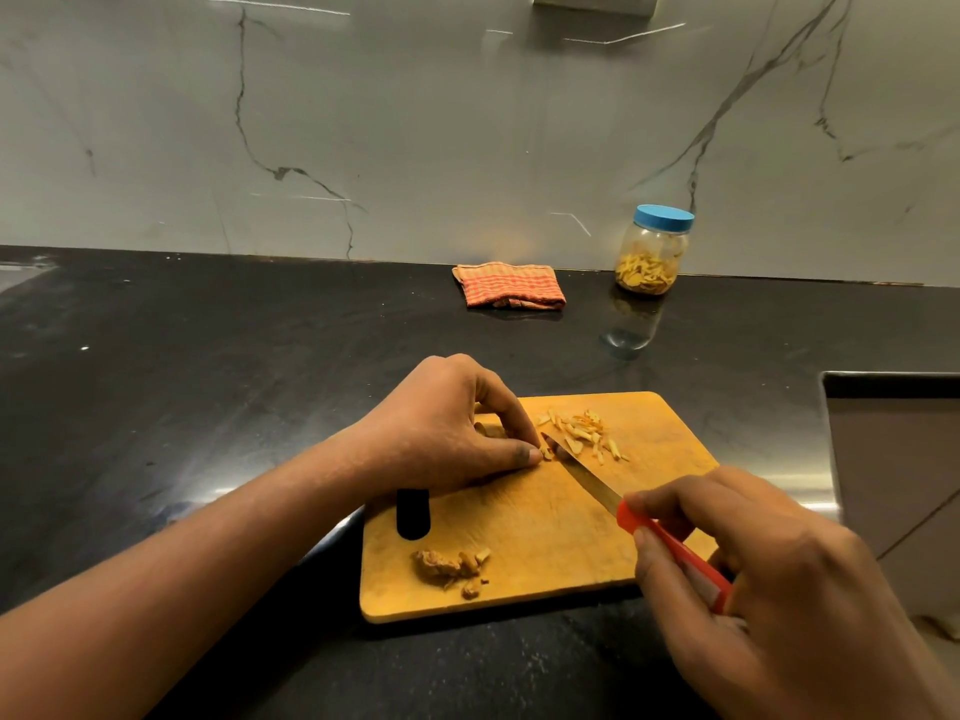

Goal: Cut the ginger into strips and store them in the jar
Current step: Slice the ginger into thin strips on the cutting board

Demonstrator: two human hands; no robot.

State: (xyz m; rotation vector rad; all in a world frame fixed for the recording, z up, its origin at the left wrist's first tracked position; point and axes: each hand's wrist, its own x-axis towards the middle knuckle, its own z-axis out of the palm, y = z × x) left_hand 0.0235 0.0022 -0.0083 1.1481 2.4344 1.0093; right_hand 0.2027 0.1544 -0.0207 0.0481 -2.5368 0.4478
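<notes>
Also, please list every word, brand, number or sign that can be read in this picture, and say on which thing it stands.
No text can be read.
Knife: a pale patch on the red handle, perhaps a label, too blurred to read.
Jar: no label shows.
Board: no writing shows.
Cloth: only a check pattern.

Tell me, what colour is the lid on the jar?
Blue. The lid shows clearly in the head view, on the jar.
</notes>
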